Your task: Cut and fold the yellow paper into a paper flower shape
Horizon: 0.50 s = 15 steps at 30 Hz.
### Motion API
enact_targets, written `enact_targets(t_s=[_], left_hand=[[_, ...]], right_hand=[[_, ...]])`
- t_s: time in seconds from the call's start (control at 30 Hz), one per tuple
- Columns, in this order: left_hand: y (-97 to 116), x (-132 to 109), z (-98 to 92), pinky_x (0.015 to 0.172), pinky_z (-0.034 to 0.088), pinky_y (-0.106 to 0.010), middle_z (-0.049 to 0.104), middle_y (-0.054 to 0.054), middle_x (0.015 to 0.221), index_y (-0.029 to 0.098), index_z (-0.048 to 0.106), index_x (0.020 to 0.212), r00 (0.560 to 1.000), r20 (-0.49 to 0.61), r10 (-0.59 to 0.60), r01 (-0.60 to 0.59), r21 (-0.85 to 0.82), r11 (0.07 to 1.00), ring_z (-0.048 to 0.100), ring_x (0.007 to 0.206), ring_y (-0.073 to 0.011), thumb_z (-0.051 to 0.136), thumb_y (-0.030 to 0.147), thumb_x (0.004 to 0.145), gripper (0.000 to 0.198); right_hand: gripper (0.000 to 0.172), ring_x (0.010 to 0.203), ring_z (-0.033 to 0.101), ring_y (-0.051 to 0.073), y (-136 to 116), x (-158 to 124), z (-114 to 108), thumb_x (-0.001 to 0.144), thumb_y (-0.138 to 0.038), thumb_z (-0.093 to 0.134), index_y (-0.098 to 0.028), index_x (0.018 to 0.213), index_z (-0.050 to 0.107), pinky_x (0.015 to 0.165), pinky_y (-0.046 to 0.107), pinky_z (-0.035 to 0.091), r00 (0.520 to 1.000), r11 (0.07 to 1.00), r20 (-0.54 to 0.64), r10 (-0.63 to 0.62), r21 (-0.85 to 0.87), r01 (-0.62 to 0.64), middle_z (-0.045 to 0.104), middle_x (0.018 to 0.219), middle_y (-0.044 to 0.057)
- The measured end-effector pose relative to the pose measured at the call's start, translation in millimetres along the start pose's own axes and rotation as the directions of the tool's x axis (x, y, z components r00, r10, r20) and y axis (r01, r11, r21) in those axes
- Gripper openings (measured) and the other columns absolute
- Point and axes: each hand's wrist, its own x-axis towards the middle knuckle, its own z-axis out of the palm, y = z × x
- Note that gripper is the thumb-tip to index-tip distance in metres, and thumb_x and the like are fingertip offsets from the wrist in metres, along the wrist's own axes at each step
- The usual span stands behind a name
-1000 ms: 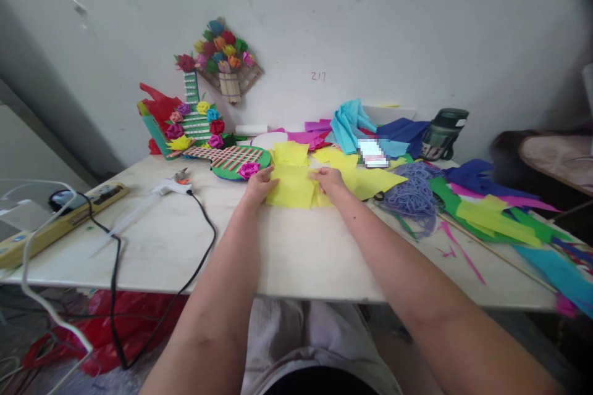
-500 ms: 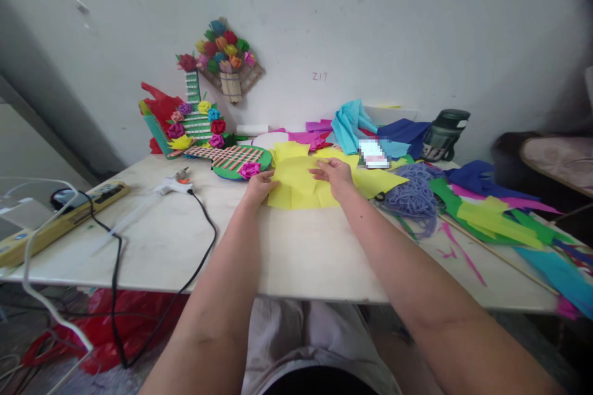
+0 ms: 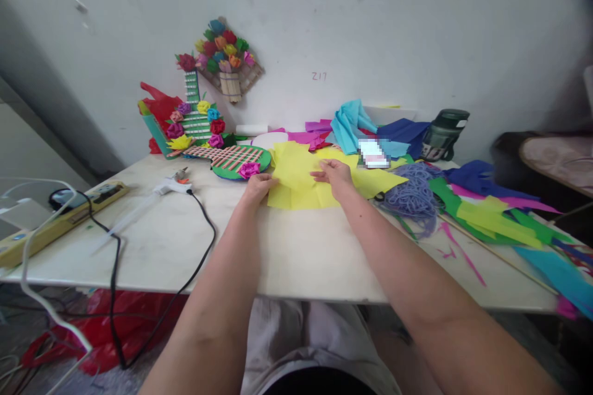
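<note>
Yellow crepe paper (image 3: 296, 194) lies in loose sheets at the middle of the table, a piece of it raised between my hands. My left hand (image 3: 259, 188) pinches the left edge of the yellow paper, thumb against fingers. At the right side of the same paper, my right hand (image 3: 337, 178) pinches with thumb and forefinger while its other fingers spread a little. Just left of the paper lies a green guitar-shaped craft (image 3: 222, 166) covered with thin sticks, with a pink paper flower (image 3: 249, 170) on it.
A glue gun (image 3: 173, 185) with a black cord and a power strip (image 3: 106, 194) are on the left. Purple yarn (image 3: 412, 194), a phone (image 3: 373, 153), a dark bottle (image 3: 445, 134) and coloured paper scraps (image 3: 500, 222) lie right. Decorated paper flowers (image 3: 225, 49) hang on the wall.
The piece of yellow paper between my hands has shifted slightly, its raised fold now flatter against the sheets behind. Both hands stay almost in place.
</note>
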Motion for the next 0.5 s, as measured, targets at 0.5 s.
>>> enact_targets(t_s=[0.5], left_hand=[[0.2,0.8,-0.2,0.042,0.037,-0.021,0.050,0.003,0.046,0.013,0.058,0.066,1.000,-0.018,0.018,-0.017,0.009,1.000,0.046,0.041,-0.0091,0.066,0.030,0.051,0.024]], right_hand=[[0.008,0.055,0.064,0.012,-1.7,-3.5,3.1,0.075,-0.010,0.053,-0.015,0.071,0.049,0.050,0.020,0.052,0.998,1.000,0.057,0.009,0.029,-0.011,0.058,0.063,-0.003]])
